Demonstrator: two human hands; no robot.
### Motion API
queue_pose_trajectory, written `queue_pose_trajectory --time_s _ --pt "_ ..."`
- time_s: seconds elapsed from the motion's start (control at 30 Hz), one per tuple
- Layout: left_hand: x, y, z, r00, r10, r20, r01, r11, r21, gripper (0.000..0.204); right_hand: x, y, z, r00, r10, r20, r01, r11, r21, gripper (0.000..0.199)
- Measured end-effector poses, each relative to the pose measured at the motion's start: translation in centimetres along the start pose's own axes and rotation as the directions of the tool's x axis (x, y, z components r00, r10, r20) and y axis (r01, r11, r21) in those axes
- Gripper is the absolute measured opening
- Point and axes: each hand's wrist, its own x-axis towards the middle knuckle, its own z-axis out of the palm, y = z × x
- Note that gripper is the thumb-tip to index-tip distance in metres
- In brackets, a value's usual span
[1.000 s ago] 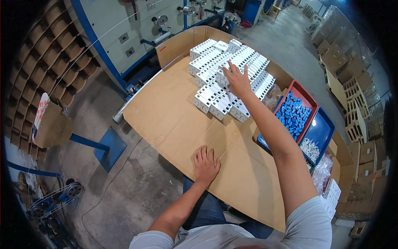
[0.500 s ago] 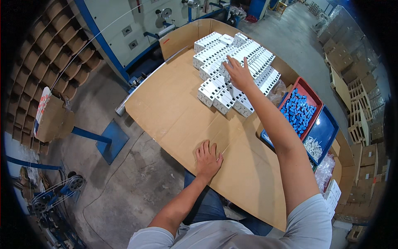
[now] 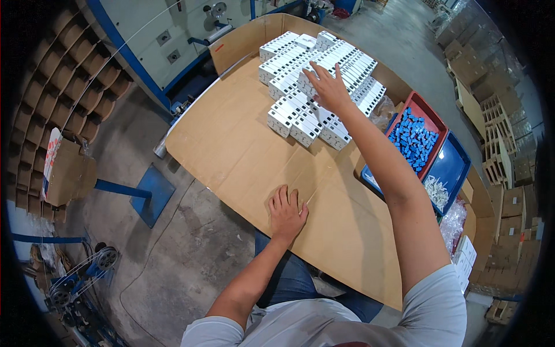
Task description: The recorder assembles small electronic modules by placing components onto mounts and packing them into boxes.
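Observation:
Rows of small white boxes with dark square marks stand packed together and stacked toward the far side of a cardboard-covered table. My right hand reaches over the near part of the upper rows, its fingers spread and nothing gripped in it. Whether its fingertips touch the boxes I cannot tell. Near the table's front edge my left hand lies flat on the cardboard with its fingers stretched out, holding nothing.
To the right, a red tray holds many small blue pieces. Beside it a blue tray contains white pieces. Clear plastic bags lie nearer me. Upright cardboard walls edge the table's far side. A blue-framed machine stands beyond it.
The view has shifted a little, so the table and boxes sit slightly higher and further left. My right hand stays over the boxes, and my left hand still rests on the cardboard.

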Motion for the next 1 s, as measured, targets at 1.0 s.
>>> queue_pose_trajectory --time_s 1.0 --pt "-0.4 0.3 0.3 0.999 0.022 -0.046 -0.023 1.000 -0.007 0.054 -51.3 -19.1 -9.8 0.430 0.719 0.546 -0.578 -0.245 0.778 0.022"
